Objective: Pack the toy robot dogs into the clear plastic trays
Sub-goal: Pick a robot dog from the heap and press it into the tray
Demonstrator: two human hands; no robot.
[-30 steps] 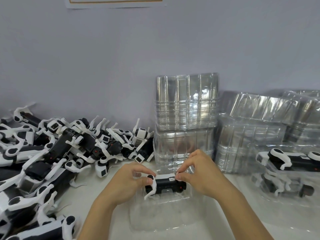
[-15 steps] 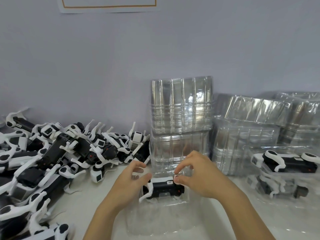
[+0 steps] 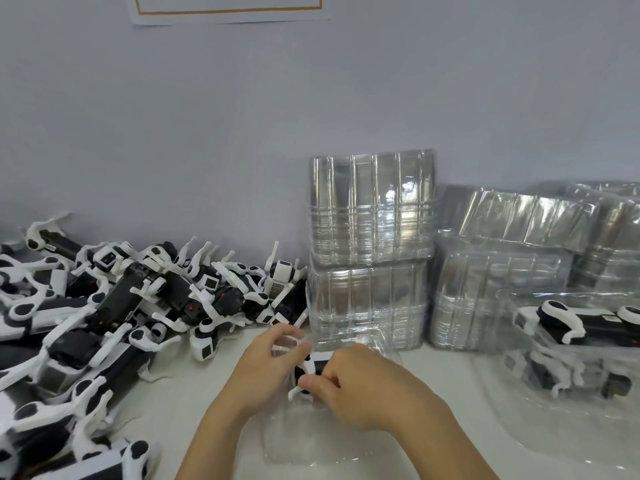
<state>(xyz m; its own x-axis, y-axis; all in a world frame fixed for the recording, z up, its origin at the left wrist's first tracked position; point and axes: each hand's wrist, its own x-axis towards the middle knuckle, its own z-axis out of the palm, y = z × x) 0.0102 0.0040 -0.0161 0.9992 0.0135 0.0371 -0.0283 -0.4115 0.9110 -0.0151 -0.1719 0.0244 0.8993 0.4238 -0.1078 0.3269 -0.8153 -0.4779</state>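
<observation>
A black-and-white toy robot dog lies in a clear plastic tray in front of me on the white table. My right hand covers most of the dog and pinches its white front leg between thumb and forefinger. My left hand holds the dog's left end, its fingers curled over the tray's edge. Much of the dog's body is hidden by my right hand.
A large heap of loose robot dogs fills the left side. Stacks of empty clear trays stand against the wall behind my hands and to the right. A packed tray with a dog sits at the far right.
My right hand has moved left across the dog, from its right end to its white front leg. My left hand stays at the dog's left end.
</observation>
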